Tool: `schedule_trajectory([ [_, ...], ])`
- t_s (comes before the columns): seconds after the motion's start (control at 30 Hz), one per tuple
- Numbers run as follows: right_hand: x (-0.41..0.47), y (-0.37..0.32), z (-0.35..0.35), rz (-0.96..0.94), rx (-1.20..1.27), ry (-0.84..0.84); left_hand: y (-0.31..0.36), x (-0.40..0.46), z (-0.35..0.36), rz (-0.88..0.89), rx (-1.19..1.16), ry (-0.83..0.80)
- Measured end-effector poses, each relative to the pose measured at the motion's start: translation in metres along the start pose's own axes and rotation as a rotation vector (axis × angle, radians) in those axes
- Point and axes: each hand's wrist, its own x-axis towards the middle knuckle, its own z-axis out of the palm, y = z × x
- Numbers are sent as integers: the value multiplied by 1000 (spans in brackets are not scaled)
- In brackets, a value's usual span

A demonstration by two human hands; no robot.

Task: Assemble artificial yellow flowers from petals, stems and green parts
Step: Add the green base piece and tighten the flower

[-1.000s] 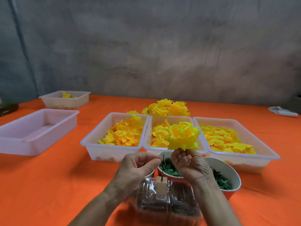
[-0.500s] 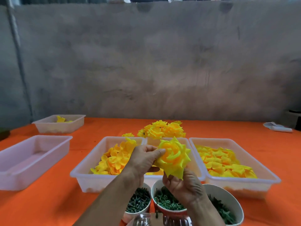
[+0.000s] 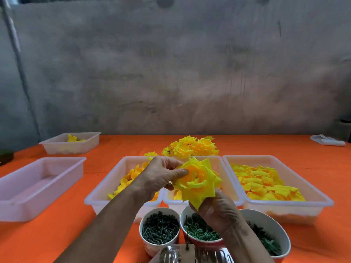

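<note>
Yellow flower (image 3: 197, 182) still in both grips — left hand (image 3: 161, 177) pinching petals, right hand (image 3: 216, 207) underneath

Both hands hold yellow flower (image 3: 197, 182) above petal trays (image 3: 284, 203), orange table (image 3: 57, 240)

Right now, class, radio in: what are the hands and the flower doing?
Left hand pinching petals of the yellow flower. Right hand holding it from below. Flower raised over the middle tray. Nothing in the way.
</note>
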Motion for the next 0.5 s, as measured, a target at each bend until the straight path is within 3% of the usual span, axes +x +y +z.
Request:
schedule_trajectory([
  [0.2,3,8,-4,11,-92,-92,-4,0,-9,39,-42,116],
  [0.37,6,14,-5,42,-132,-40,-9,-1,-7,99,-78,216],
  [0.5,8,16,-6,34,-89,-22,-9,3,-4,100,-75,207],
])
